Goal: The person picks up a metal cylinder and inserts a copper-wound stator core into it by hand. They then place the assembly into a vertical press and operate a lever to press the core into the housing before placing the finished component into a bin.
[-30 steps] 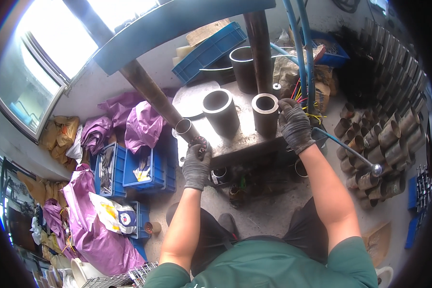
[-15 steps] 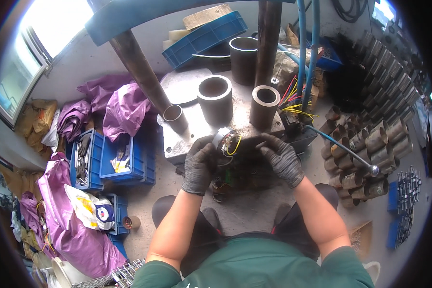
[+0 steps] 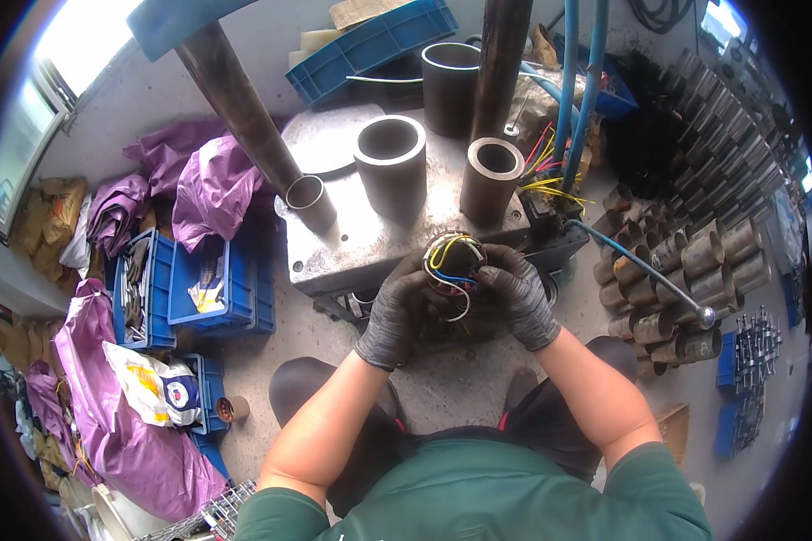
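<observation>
A round motor stator [image 3: 456,258] with yellow, blue and white lead wires is between my hands, above the near edge of the metal press table [image 3: 352,257]. Its wired end faces up towards me. My left hand [image 3: 399,307], in a dark grey work glove, is closed round its left side. On the other side my right hand [image 3: 520,296], gloved alike, has its fingers closed against the rim near the wires. A white wire loops down below the stator. The undersides of both hands are hidden.
On the table stand a wide steel cylinder [image 3: 392,185], a narrower one [image 3: 489,194], a small tube [image 3: 312,209] and a dark cylinder [image 3: 451,99] behind. Steel columns rise beside them. Blue crates [image 3: 209,302] lie left; stacked tubes [image 3: 668,288] and a ball-ended lever [image 3: 663,287] are right.
My right hand has come in from the right and now grips the stator together with my left. The stator has turned, showing its wired end upward. The view has shifted slightly.
</observation>
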`<state>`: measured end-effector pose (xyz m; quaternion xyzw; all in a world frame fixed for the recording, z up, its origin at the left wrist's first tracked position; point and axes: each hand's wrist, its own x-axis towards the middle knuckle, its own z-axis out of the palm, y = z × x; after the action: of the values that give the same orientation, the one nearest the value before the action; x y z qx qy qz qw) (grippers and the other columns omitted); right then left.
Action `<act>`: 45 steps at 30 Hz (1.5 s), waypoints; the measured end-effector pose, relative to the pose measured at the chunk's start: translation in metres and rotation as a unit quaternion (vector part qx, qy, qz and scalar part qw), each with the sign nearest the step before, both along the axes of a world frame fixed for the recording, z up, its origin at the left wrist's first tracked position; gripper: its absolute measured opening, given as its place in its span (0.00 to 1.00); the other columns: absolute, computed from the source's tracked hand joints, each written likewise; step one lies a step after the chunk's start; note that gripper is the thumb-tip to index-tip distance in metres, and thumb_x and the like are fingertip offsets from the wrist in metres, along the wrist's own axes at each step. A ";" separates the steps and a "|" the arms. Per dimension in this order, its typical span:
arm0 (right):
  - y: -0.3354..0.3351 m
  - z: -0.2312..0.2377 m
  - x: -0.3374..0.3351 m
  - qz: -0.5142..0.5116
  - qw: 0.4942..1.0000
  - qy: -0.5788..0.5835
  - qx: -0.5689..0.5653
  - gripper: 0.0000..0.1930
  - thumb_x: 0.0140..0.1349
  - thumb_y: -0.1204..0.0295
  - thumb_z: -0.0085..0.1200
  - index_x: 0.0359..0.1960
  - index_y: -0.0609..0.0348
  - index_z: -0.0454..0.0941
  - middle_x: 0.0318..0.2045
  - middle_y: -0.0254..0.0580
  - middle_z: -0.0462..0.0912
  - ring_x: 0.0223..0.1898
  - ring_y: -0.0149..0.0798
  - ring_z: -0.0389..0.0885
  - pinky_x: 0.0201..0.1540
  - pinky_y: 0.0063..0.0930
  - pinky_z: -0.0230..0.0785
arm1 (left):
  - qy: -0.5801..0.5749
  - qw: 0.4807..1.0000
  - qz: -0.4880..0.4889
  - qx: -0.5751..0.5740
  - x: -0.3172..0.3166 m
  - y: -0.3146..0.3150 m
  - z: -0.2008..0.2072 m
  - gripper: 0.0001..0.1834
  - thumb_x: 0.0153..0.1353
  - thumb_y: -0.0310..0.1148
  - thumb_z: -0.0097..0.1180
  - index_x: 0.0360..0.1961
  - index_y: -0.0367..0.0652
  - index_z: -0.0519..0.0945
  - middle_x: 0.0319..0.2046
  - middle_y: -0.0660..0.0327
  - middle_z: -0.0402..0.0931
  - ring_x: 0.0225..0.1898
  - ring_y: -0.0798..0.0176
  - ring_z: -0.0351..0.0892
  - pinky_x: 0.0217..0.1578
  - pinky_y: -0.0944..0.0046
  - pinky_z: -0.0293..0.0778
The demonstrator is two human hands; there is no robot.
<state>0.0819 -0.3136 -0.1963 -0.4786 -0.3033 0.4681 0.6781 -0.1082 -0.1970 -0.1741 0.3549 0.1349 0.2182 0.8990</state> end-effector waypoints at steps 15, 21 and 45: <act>-0.011 -0.001 -0.003 -0.021 0.988 -0.151 0.018 0.28 0.68 0.66 0.71 0.65 0.65 0.75 0.52 0.42 0.86 0.56 0.32 0.82 0.63 0.30 0.76 | 0.064 0.965 0.086 0.239 0.011 -0.007 -0.018 0.35 0.70 0.36 0.67 0.73 0.37 0.69 0.62 0.54 0.80 0.61 0.62 0.80 0.65 0.60 0.77; -0.012 -0.003 -0.013 -0.033 0.971 -0.238 0.022 0.34 0.60 0.65 0.79 0.64 0.62 0.75 0.52 0.42 0.86 0.54 0.32 0.83 0.61 0.31 0.78 | 0.108 0.951 0.151 0.246 0.015 -0.008 -0.043 0.27 0.70 0.31 0.64 0.67 0.39 0.73 0.55 0.56 0.82 0.55 0.63 0.82 0.59 0.60 0.80; -0.008 -0.014 -0.011 -0.082 0.967 -0.243 -0.003 0.28 0.65 0.72 0.71 0.64 0.62 0.73 0.52 0.41 0.85 0.54 0.32 0.82 0.61 0.31 0.77 | 0.046 0.974 0.080 0.208 0.017 -0.004 -0.033 0.37 0.75 0.46 0.61 0.76 0.39 0.64 0.67 0.53 0.73 0.68 0.59 0.73 0.71 0.55 0.68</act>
<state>0.0709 -0.3216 -0.2104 -0.6032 -0.4168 0.2814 0.6190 -0.0908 -0.2015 -0.2070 0.5322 0.1558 0.2964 0.7776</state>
